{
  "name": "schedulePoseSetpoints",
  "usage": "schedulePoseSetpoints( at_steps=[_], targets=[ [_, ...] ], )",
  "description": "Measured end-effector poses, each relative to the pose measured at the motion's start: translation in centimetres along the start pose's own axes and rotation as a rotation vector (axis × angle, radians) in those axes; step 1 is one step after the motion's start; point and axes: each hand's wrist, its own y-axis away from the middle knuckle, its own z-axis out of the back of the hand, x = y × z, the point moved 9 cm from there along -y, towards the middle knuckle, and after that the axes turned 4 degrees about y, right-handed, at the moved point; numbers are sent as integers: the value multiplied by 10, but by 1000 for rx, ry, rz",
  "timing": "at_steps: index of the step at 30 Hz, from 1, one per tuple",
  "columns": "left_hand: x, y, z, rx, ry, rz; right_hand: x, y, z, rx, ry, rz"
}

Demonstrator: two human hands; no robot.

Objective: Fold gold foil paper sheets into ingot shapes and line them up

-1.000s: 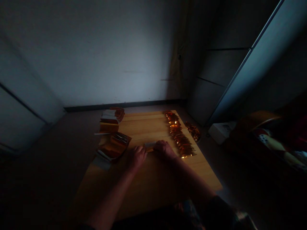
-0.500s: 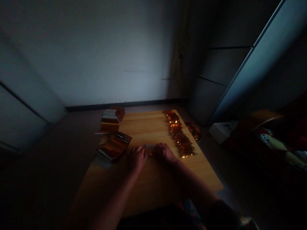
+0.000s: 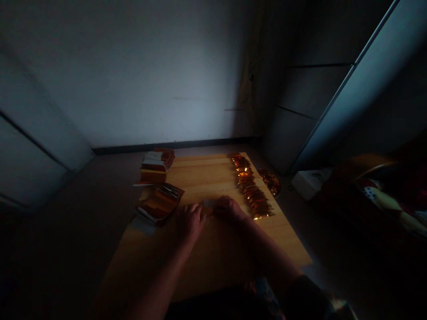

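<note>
Over the middle of the wooden table (image 3: 203,173), a small sheet of gold-and-white paper (image 3: 209,204) lies between my two hands. My left hand (image 3: 191,218) has its fingers curled and closed at the sheet's left side. On the right, my right hand (image 3: 230,207) is closed too, its fingers pinching the other side. The fingers and the light hide most of the paper. Just left of my left hand spreads a stack of gold and white paper sheets (image 3: 160,203). To the right of my right hand runs a row of shiny folded gold paper pieces (image 3: 246,180).
Another stack of sheets (image 3: 153,166) stands at the table's far left corner. A heap of shiny gold pieces (image 3: 271,182) sits beyond the right edge. A white box (image 3: 307,183) is on the floor, and a wall (image 3: 167,89) rises behind the table.
My right hand has shifted slightly up at the paper, and more of the sheet's gold face shows between my hands. My left hand stays nearly in place.
</note>
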Motion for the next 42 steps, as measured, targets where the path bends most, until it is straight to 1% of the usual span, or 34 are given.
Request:
schedulePoseSetpoints(
  at_steps=[2, 5, 9, 14, 17, 20, 24, 27, 30, 32, 37, 42],
  targets=[
    [0, 1, 0, 7, -10, 6, -7, 0, 0, -20, -5, -98],
    [1, 2, -1, 18, -32, 20, -14, -1, -3, -14, 60, -229],
    [1, 2, -2, 30, -31, 22, -15, -5, -6, 43, 164, -307],
    [2, 3, -5, 17, -38, 26, -12, -7, 0, 91, 213, -390],
    [3, 3, -5, 20, -33, 35, -9, -8, 4, 91, 202, -416],
    [1, 4, -5, 49, -29, 45, -8, -7, 4, 96, 207, -424],
    [-3, 5, -5, 152, -78, 53, -11, -7, 2, 118, 186, -461],
    [-8, 5, -8, 236, -123, 25, -12, -8, 0, 146, 186, -462],
    [-10, 5, -12, 280, -153, 3, -13, -8, -1, 141, 183, -468],
    [-9, 5, -15, 288, -161, -4, -14, -8, -1, 126, 175, -470],
    [-8, 7, -16, 265, -147, -3, -14, -9, -3, 107, 148, -456],
    [-8, 7, -14, 270, -121, 9, -17, -9, 1, 79, 52, -457]
  ],
)
